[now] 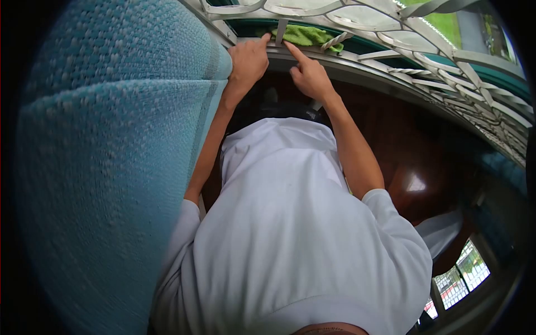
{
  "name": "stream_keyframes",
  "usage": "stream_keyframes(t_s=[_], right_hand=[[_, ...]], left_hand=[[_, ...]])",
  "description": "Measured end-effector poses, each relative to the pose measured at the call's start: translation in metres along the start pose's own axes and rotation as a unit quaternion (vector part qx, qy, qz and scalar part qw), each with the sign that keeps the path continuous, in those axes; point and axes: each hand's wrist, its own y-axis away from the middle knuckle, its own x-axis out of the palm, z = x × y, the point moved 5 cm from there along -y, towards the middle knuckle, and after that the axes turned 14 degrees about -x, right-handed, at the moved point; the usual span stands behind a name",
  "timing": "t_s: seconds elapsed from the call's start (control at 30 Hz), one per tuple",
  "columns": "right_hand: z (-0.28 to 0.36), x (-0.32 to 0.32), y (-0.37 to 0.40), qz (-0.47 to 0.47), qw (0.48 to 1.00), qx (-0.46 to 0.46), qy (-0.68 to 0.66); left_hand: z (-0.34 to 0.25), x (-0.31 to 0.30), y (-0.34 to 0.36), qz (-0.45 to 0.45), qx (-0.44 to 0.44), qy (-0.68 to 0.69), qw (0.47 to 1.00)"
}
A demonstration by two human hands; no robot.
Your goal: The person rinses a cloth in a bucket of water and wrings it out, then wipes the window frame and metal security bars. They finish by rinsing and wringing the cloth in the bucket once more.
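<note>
A bright green cloth lies bunched along the window ledge, behind the white metal grille. My left hand rests at the ledge beside the blue curtain, its index finger stretched to the left end of the cloth. The other fingers of that hand are bent and partly hidden. My right hand points its index finger through to the foot of an upright grille bar, close to the cloth, with its other fingers curled. I see nothing held in either hand.
A blue woven curtain hangs close along my left side. The grille, with twisted bars, curves across the top and right. Below is a dark reddish-brown glossy surface. Another window shows at the lower right.
</note>
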Motion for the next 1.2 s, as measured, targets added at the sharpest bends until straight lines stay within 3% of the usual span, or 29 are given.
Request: stream_keyframes(t_s=[0.07,0.2,0.33,0.4,0.5,0.63,0.77,0.9,0.97,1.0,1.2], right_hand=[[-0.003,0.001,0.037,-0.014,0.989,0.067,-0.130],[-0.020,-0.015,0.097,-0.067,0.978,0.135,-0.148],[-0.055,-0.032,0.126,-0.157,0.961,0.155,-0.168],[-0.058,-0.037,0.121,-0.145,0.967,0.141,-0.154],[-0.048,-0.048,0.105,-0.125,0.982,0.106,-0.099],[-0.045,-0.061,0.099,-0.069,0.989,0.094,-0.092],[-0.056,-0.074,0.115,-0.064,0.991,0.105,-0.049],[-0.079,-0.069,0.134,-0.069,0.989,0.105,-0.078],[-0.078,-0.072,0.131,-0.048,0.991,0.100,-0.069],[-0.078,-0.073,0.131,-0.029,0.993,0.095,-0.068],[-0.088,-0.106,0.138,-0.033,0.995,0.080,-0.040]], left_hand=[[0.019,-0.007,0.004,0.032,-0.063,-0.091,0.993],[0.034,-0.017,0.010,0.036,-0.113,-0.099,0.988],[0.017,-0.002,-0.004,0.037,-0.055,-0.013,0.998],[-0.010,0.000,-0.008,0.042,0.000,0.069,0.997],[-0.007,-0.010,-0.001,0.028,-0.016,0.011,0.999],[0.029,-0.018,0.002,-0.008,-0.119,-0.069,0.990],[0.022,0.002,-0.008,-0.010,-0.171,-0.016,0.985],[0.000,0.007,-0.004,-0.010,-0.107,0.089,0.990],[-0.008,-0.012,0.012,0.021,-0.128,-0.034,0.991],[0.005,-0.009,0.005,0.024,-0.191,-0.097,0.976],[0.001,-0.014,-0.009,0.022,-0.141,-0.089,0.986]])
